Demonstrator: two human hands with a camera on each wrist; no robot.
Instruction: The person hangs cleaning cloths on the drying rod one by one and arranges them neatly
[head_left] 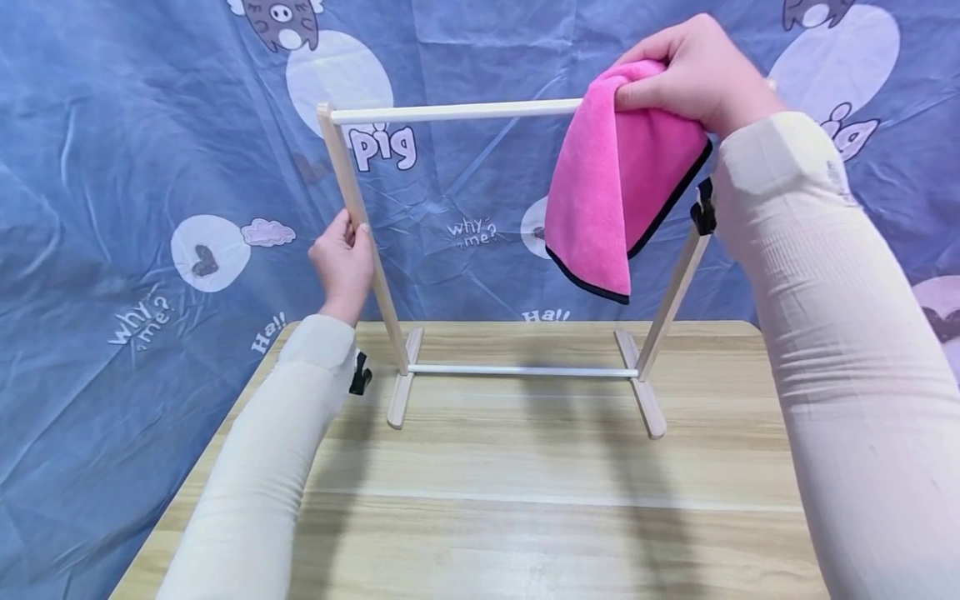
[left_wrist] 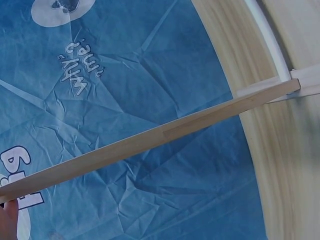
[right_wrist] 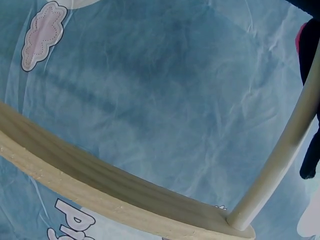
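Examining the right hand (head_left: pixel 693 75) first: it pinches the upper part of a pink cloth (head_left: pixel 588 183) between thumb and fingers. The cloth hangs folded from this grip at the right part of the top bar (head_left: pixel 457 112), above the table (head_left: pixel 487 517) and apart from it. Black trim runs along the cloth's lower edges. Whether the bar bears any of its weight cannot be told.

The left hand (head_left: pixel 341 262) grips the left post (head_left: pixel 385 300) of the wooden rack, below its upper end, thumb and fingers closed about the wood. The left wrist view shows only a small part of this hand, at the post.

The rack stands upright on the table. Its lower bar (head_left: pixel 525 371) joins the left post to the right post (head_left: pixel 675 296), near the two feet, the left foot (head_left: pixel 401 408) and the right foot (head_left: pixel 648 408). The right sleeve (head_left: pixel 847 333) hides much of the right post. In the right wrist view, dark material with a little pink shows beside a bar at the edge; the right hand's fingers do not show.

Behind the table hangs a creased blue sheet (head_left: pixel 450 275), printed with pigs, hearts and lettering.
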